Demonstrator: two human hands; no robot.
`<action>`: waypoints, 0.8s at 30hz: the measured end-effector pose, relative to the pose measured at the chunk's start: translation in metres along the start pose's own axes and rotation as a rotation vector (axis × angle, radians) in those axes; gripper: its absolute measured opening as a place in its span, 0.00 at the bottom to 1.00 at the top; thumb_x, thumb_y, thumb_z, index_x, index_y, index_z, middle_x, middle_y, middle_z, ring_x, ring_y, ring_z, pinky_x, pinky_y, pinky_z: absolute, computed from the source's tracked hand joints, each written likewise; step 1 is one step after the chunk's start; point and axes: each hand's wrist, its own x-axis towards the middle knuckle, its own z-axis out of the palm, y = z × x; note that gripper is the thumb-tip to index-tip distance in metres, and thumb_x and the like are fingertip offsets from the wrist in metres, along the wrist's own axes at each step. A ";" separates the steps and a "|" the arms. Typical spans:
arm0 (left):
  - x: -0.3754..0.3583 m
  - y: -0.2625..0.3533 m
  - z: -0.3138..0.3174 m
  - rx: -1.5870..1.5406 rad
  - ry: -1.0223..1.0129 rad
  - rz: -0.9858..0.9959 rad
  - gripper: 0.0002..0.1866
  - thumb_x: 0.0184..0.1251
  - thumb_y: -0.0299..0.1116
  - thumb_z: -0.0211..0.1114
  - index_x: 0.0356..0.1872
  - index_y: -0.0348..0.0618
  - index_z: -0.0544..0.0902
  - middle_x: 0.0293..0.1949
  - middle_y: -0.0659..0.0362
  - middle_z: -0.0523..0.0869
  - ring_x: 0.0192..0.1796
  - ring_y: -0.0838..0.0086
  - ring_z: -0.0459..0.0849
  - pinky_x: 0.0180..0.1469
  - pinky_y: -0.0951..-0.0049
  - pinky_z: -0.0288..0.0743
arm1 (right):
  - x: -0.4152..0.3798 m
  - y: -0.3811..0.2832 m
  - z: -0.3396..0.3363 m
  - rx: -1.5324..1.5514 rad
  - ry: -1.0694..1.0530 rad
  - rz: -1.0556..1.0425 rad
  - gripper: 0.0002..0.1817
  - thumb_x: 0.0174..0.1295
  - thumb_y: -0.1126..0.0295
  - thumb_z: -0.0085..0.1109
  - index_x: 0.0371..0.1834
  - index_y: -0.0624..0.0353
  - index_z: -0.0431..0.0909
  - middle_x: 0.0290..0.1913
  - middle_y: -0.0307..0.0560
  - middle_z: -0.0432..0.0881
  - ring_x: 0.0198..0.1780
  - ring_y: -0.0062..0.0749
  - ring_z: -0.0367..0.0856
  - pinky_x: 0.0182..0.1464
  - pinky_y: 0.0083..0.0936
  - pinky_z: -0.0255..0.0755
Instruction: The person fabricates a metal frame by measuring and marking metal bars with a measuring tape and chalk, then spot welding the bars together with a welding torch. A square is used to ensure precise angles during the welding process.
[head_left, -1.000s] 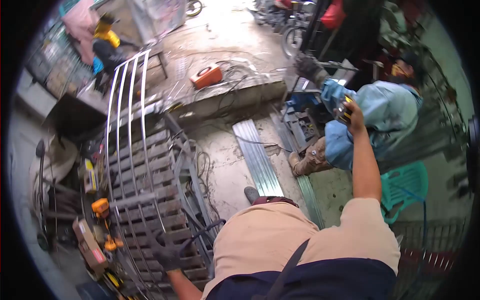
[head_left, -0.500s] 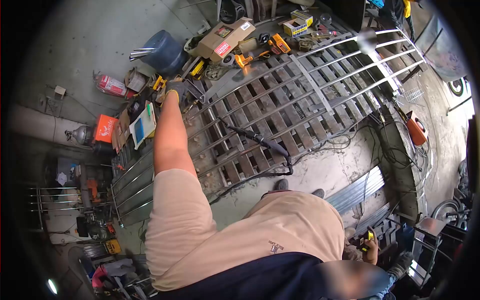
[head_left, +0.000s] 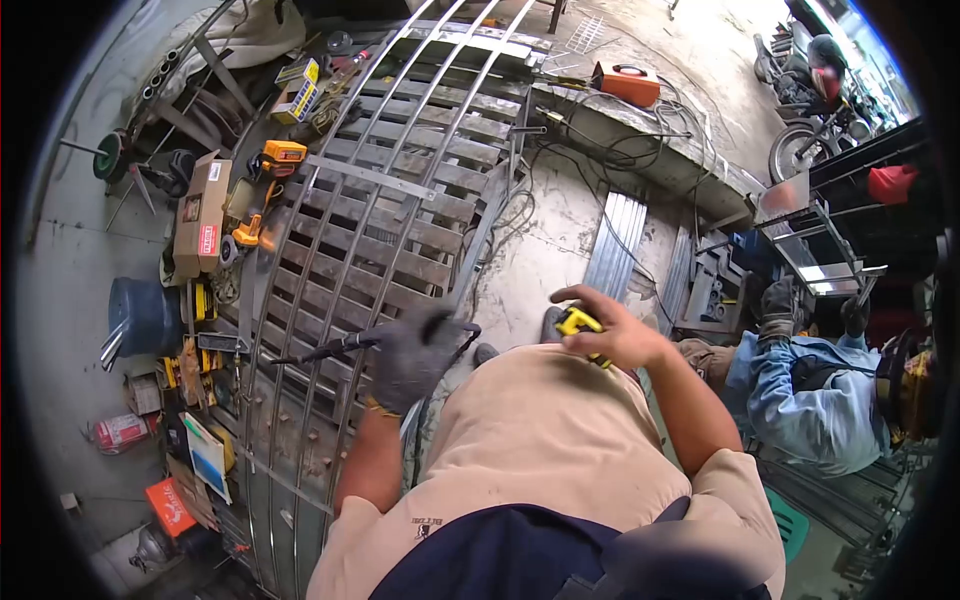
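My left hand (head_left: 398, 378), in a grey glove, is raised over the near edge of the slatted metal bench (head_left: 400, 262). Its fingers are curled round something dark and round that I cannot make out. Behind it a black-wrapped cable (head_left: 335, 347) crosses long metal bars (head_left: 348, 258) lying lengthwise on the bench. My bare right hand (head_left: 630, 335) holds a yellow and black tape measure (head_left: 577, 322) in front of my shirt.
Orange power tools (head_left: 283, 156), a cardboard box (head_left: 203, 215) and a blue bucket (head_left: 145, 315) line the far left. A crouching co-worker in a blue jacket (head_left: 820, 405) is on the right. An orange machine (head_left: 627, 84) with cables lies beyond the bench.
The view has turned to the right. My left hand has drawn back from the tools at the bench's far side, and my right hand has come up in front of me with the tape measure.
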 end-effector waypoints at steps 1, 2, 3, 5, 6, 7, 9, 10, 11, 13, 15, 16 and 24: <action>0.005 0.014 0.024 -0.067 -0.069 0.002 0.12 0.79 0.30 0.74 0.55 0.35 0.88 0.43 0.50 0.92 0.45 0.69 0.92 0.51 0.67 0.86 | 0.005 -0.024 0.016 -0.171 -0.011 -0.018 0.43 0.70 0.55 0.75 0.83 0.59 0.67 0.51 0.56 0.91 0.53 0.47 0.89 0.61 0.40 0.81; 0.004 0.021 0.040 -0.134 -0.142 -0.007 0.13 0.78 0.31 0.75 0.54 0.34 0.87 0.42 0.49 0.92 0.44 0.66 0.92 0.51 0.66 0.86 | 0.005 -0.047 0.033 -0.334 -0.028 -0.030 0.45 0.69 0.54 0.75 0.84 0.59 0.64 0.51 0.61 0.91 0.54 0.54 0.89 0.62 0.44 0.81; 0.000 0.022 0.050 -0.157 -0.174 -0.011 0.12 0.78 0.32 0.75 0.53 0.35 0.87 0.42 0.48 0.91 0.43 0.64 0.92 0.50 0.64 0.86 | 0.006 -0.060 0.048 -0.395 -0.039 -0.031 0.49 0.67 0.53 0.76 0.86 0.59 0.59 0.52 0.70 0.90 0.56 0.67 0.89 0.66 0.49 0.79; 0.001 0.020 0.055 -0.192 -0.234 0.009 0.12 0.78 0.34 0.75 0.50 0.36 0.86 0.41 0.48 0.90 0.42 0.60 0.91 0.49 0.62 0.85 | 0.006 -0.057 0.069 -0.443 0.002 -0.162 0.48 0.69 0.56 0.74 0.86 0.60 0.58 0.50 0.72 0.90 0.57 0.72 0.88 0.65 0.51 0.80; 0.001 0.017 0.050 -0.188 -0.271 -0.005 0.12 0.78 0.34 0.75 0.51 0.36 0.86 0.42 0.48 0.91 0.44 0.60 0.92 0.51 0.61 0.86 | 0.005 -0.057 0.073 -0.487 0.022 -0.181 0.48 0.69 0.57 0.73 0.86 0.60 0.57 0.50 0.72 0.90 0.57 0.72 0.88 0.65 0.52 0.80; 0.001 0.013 0.044 -0.185 -0.311 -0.018 0.12 0.77 0.33 0.74 0.51 0.36 0.87 0.43 0.48 0.91 0.45 0.60 0.92 0.52 0.61 0.86 | 0.006 -0.057 0.074 -0.488 0.027 -0.143 0.47 0.69 0.57 0.73 0.86 0.60 0.58 0.51 0.70 0.90 0.57 0.70 0.88 0.64 0.51 0.80; 0.000 0.011 0.038 -0.133 -0.342 0.011 0.13 0.76 0.34 0.75 0.51 0.36 0.88 0.44 0.49 0.92 0.48 0.64 0.93 0.54 0.61 0.86 | 0.005 -0.057 0.074 -0.491 0.041 -0.059 0.46 0.69 0.59 0.74 0.85 0.60 0.60 0.54 0.66 0.91 0.57 0.66 0.88 0.64 0.49 0.79; -0.001 0.006 0.039 -0.199 -0.360 0.011 0.12 0.76 0.34 0.75 0.50 0.36 0.87 0.42 0.50 0.92 0.46 0.65 0.93 0.52 0.61 0.86 | 0.006 -0.058 0.075 -0.502 0.007 -0.060 0.45 0.69 0.58 0.74 0.85 0.60 0.61 0.53 0.67 0.91 0.57 0.66 0.88 0.63 0.49 0.79; -0.003 0.000 0.041 -0.267 -0.374 0.012 0.11 0.75 0.33 0.75 0.49 0.36 0.87 0.41 0.51 0.92 0.44 0.66 0.92 0.50 0.61 0.86 | 0.007 -0.061 0.074 -0.514 -0.029 -0.062 0.45 0.69 0.58 0.74 0.84 0.60 0.62 0.53 0.67 0.90 0.56 0.65 0.88 0.63 0.49 0.79; 0.000 0.000 0.035 -0.388 -0.459 -0.091 0.09 0.74 0.32 0.75 0.45 0.38 0.86 0.37 0.54 0.90 0.38 0.69 0.90 0.45 0.64 0.84 | 0.010 -0.069 0.074 -0.536 -0.082 -0.056 0.43 0.69 0.58 0.73 0.83 0.59 0.65 0.53 0.66 0.90 0.56 0.64 0.89 0.62 0.48 0.80; 0.006 0.002 0.022 -0.492 -0.598 -0.302 0.08 0.73 0.30 0.75 0.41 0.40 0.84 0.33 0.57 0.87 0.31 0.73 0.86 0.37 0.68 0.81 | 0.010 -0.078 0.072 -0.552 -0.114 -0.042 0.40 0.69 0.58 0.73 0.82 0.58 0.68 0.53 0.65 0.91 0.55 0.61 0.90 0.61 0.47 0.80; 0.007 -0.007 0.017 -0.611 -0.557 -0.281 0.06 0.73 0.29 0.73 0.42 0.41 0.84 0.31 0.59 0.85 0.30 0.77 0.84 0.35 0.71 0.78 | 0.011 -0.077 0.066 -0.576 -0.149 -0.022 0.38 0.70 0.57 0.72 0.80 0.58 0.71 0.52 0.63 0.91 0.54 0.59 0.90 0.61 0.46 0.81; 0.054 -0.042 -0.077 -0.848 0.074 -0.184 0.03 0.78 0.29 0.70 0.43 0.43 0.85 0.28 0.65 0.82 0.27 0.83 0.79 0.31 0.79 0.72 | 0.024 -0.037 -0.036 -0.688 -0.300 0.388 0.24 0.81 0.52 0.64 0.63 0.61 0.91 0.46 0.55 0.94 0.47 0.39 0.90 0.54 0.37 0.82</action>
